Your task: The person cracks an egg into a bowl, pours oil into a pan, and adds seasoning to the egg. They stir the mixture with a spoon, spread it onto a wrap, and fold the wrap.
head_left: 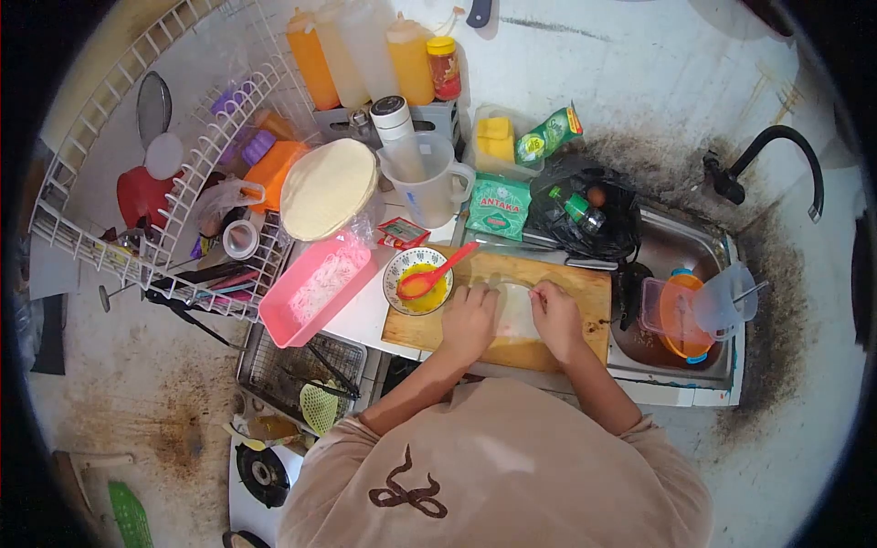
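Observation:
A thin, pale wrapper sheet (517,315) lies on the wooden cutting board (585,294). My left hand (470,320) rests at the sheet's left edge, palm down with its fingers spread. At the sheet's upper right edge, my right hand (556,318) pinches the rim between thumb and fingers. Just left of my left hand stands a patterned bowl (391,272) of yellow liquid, with a red spoon (448,266) in it. Further left is a pink container (301,315) holding white shreds. Behind it, a stack of round pale wrappers (329,189) sits on plastic.
A sink (662,239) with plastic containers and a black tap (793,137) is at the right. Behind the board are a green packet (499,206), a black plastic bag (603,233) and a measuring jug (429,196). A white dish rack (174,233) stands at the left.

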`<state>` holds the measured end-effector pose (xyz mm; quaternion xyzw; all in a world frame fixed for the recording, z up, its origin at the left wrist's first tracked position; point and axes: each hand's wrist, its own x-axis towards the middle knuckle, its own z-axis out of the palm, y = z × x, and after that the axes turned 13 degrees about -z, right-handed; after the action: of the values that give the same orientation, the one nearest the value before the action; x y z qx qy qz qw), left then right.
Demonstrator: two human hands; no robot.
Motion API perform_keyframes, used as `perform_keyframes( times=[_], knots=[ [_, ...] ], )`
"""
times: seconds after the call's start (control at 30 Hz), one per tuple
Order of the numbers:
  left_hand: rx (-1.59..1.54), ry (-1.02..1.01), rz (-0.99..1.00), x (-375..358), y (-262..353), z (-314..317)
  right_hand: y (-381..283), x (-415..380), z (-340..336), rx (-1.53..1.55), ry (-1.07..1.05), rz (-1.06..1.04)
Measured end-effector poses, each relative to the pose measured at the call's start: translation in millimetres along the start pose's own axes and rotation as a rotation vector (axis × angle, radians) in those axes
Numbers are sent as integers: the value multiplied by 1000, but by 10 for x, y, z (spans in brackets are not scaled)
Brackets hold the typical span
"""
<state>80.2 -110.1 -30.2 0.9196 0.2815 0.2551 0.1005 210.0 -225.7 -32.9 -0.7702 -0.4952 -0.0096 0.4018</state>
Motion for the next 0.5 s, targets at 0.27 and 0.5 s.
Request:
perform_keyframes(
  times=[0.27,0.5],
  knots=[
    [157,29,3,97,63,169,165,104,123,-150,50,-36],
    [206,41,-18,96,63,236,184,139,188,-259,24,-16]
  ],
)
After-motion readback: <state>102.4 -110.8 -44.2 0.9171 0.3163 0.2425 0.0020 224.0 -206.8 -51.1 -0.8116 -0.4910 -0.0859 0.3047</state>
